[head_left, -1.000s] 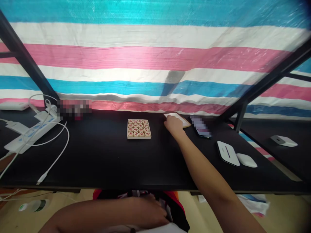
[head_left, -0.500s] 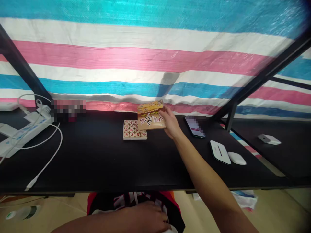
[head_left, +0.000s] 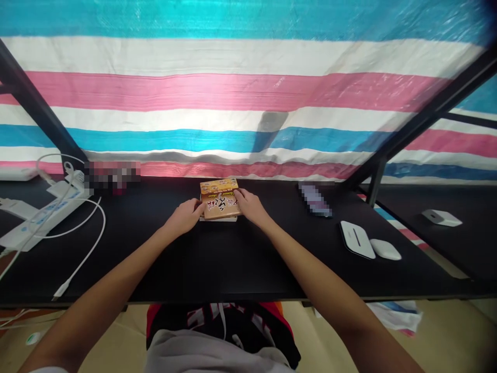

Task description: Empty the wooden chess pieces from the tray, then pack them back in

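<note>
An orange box lid (head_left: 219, 199) with red and black characters lies on top of the tray of round wooden chess pieces, whose pale bottom edge (head_left: 218, 219) still shows beneath it, on the black table (head_left: 233, 259). My left hand (head_left: 185, 216) grips the lid's left side with bent fingers. My right hand (head_left: 248, 205) grips its right side, thumb and fingers pressed on the edge. The chess pieces are hidden under the lid.
A white power strip (head_left: 46, 212) with white cables (head_left: 83, 243) lies at the left. A phone (head_left: 315, 199) lies right of the box, then a white flat device (head_left: 357, 239) and a white mouse (head_left: 385, 249). Another white device (head_left: 441, 217) sits on the neighbouring table. A striped tarp (head_left: 248, 93) hangs behind.
My right hand picked the lid up from the right and carried it left over the tray. My left hand rose from my lap and took the lid's left side.
</note>
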Demonstrator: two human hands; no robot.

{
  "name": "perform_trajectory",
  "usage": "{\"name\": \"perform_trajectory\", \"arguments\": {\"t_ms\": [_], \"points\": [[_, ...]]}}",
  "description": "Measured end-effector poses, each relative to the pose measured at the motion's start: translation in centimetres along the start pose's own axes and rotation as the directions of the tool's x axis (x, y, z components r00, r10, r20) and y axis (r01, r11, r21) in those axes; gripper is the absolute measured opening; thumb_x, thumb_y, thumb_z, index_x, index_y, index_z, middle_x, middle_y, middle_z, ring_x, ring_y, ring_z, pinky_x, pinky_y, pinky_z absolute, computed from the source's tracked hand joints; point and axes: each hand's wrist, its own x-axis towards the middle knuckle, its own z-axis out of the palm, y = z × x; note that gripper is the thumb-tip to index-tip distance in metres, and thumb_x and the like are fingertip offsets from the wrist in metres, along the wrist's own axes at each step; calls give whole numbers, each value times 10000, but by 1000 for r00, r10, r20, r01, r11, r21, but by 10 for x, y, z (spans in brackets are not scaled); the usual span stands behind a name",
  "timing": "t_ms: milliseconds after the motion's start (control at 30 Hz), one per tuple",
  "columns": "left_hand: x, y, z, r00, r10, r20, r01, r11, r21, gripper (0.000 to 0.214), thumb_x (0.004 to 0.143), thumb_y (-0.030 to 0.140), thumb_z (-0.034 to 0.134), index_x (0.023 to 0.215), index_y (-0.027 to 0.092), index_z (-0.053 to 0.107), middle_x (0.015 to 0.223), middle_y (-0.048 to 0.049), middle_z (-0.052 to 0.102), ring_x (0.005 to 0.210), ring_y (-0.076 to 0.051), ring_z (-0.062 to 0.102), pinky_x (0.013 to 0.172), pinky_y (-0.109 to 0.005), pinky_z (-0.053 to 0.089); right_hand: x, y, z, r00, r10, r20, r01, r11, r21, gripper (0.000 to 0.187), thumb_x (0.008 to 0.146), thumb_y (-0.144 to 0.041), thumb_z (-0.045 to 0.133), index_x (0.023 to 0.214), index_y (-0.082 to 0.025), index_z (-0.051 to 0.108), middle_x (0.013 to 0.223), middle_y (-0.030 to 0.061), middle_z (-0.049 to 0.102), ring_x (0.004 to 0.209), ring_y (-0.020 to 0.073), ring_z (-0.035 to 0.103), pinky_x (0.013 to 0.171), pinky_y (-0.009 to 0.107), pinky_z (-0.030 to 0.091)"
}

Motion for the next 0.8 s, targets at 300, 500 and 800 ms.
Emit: {"name": "perform_trajectory", "arguments": {"t_ms": [300, 500, 800], "points": [[-2, -8, 17, 991, -1, -135, -24, 983, -184, 455, 886, 430, 419, 1170, 129, 608, 1077, -113, 625, 972, -231, 598, 893, -327, 447, -12, -10, -2, 986, 77, 145, -40, 970, -241, 538, 919, -541, 317, 1112, -109, 574, 1096, 200, 639, 971, 303, 616, 831, 381, 458], [8, -8, 16, 985, -150, -86, 125, 962, -244, 434, 857, 388, 478, 1174, 117, 598, 901, -79, 677, 529, -144, 593, 588, -274, 492, -12, -2, 1, 979, 101, 179, -76, 987, -142, 521, 885, -556, 399, 1149, -139, 566, 1028, 170, 651, 628, 203, 635, 572, 319, 503], [7, -3, 22, 990, -107, -94, 125, 969, 215, 502, 923, 462, 290, 997, 163, 687, 1037, -144, 632, 929, -304, 626, 807, -407, 476, -12, -10, 10, 989, 110, 102, -38, 842, -538, 549, 919, -548, 290, 1020, -122, 620, 1013, 187, 650, 952, 314, 616, 807, 395, 449]]}}
